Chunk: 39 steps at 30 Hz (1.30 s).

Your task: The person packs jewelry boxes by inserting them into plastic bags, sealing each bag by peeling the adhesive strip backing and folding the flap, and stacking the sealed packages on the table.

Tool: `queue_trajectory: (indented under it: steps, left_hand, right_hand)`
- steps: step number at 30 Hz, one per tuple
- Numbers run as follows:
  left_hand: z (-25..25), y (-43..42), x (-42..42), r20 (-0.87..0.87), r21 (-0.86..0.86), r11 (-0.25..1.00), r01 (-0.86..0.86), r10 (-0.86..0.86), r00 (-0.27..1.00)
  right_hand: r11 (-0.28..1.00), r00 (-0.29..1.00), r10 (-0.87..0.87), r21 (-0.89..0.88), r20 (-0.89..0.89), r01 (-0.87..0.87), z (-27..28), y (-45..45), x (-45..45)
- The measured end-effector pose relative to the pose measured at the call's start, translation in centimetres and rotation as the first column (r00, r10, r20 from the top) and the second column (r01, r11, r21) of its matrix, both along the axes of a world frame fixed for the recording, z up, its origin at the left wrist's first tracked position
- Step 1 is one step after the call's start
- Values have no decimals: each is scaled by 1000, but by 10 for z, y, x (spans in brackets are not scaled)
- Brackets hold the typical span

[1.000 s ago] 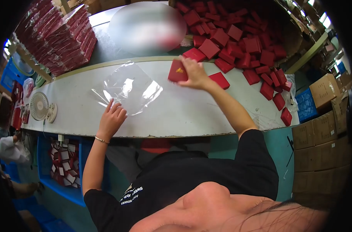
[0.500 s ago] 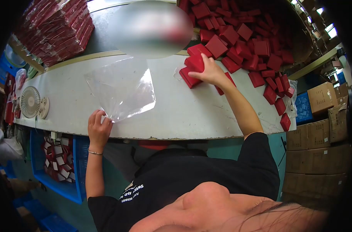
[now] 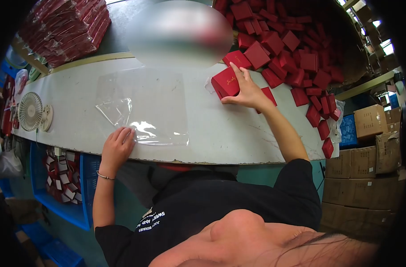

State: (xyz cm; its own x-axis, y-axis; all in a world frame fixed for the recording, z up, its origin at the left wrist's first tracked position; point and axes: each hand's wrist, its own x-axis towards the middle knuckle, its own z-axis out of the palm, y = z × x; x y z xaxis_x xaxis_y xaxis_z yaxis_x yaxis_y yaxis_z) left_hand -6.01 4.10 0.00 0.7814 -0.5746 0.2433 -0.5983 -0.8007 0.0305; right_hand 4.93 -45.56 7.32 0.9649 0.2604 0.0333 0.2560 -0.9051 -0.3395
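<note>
On the white table lies a clear plastic bag [image 3: 163,107], flat, with a folded crease on its left part. My left hand [image 3: 118,146] has its fingers closed on the bag's near edge. Up and to the right, my right hand [image 3: 249,92] spans a red box [image 3: 226,82] with gold lettering on top, thumb on the near side and fingers on the far side. Another red box [image 3: 237,58] with gold lettering touches it behind. One more red box [image 3: 268,96] is partly hidden beneath my right wrist.
A large heap of red boxes [image 3: 296,62] spills from the back right. Wrapped red packs [image 3: 65,33] are stacked at the back left. A small fan [image 3: 31,111] stands on the left. Below the table edge is a blue crate [image 3: 85,191]; cartons [image 3: 361,191] are piled right.
The plastic bag has flattened onto the table, and my left hand has moved slightly right along its edge. The red box in my right hand has turned, so its gold lettering shows.
</note>
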Motion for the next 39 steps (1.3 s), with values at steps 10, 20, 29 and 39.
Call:
queue_trajectory:
  steps: [10, 20, 29, 39]
  left_hand:
    - [-18, -33, -63, -132, -584, 688, -431, 444, 886]
    - [19, -51, -96, -183, -272, 690, -671, 647, 740]
    - [-13, -43, -40, -105, -138, 957, -257, 244, 964]
    - [-27, -127, -79, -90, -190, 835, -516, 509, 856]
  right_hand:
    - [921, 997, -43, 389, 62, 16, 35, -2, -4]
    - [976, 978, 211, 63, -8, -210, 0, -4, -4]
    - [923, 936, 156, 290, 316, -252, 0, 61, -52]
    - [827, 850, 288, 334, 441, -453, 12, 134, -19]
